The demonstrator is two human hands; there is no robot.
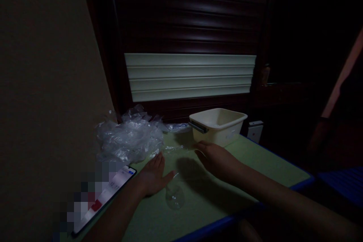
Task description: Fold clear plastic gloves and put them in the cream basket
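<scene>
My left hand (154,176) lies flat on the green table (255,162), fingers stretched out and pressing the near edge of a thin clear plastic sheet (174,193). My right hand (217,159) hovers just in front of the cream tub (217,124), its fingers curled and pinched on the far edge of the same clear sheet, which stretches between both hands. A crumpled heap of clear plastic bags (130,138) sits just beyond my left hand.
A phone (104,196) with a lit screen lies at the table's left front. A beige wall stands close on the left. Dark shutters with a pale band fill the back. The table's blue right edge (300,181) drops off into darkness.
</scene>
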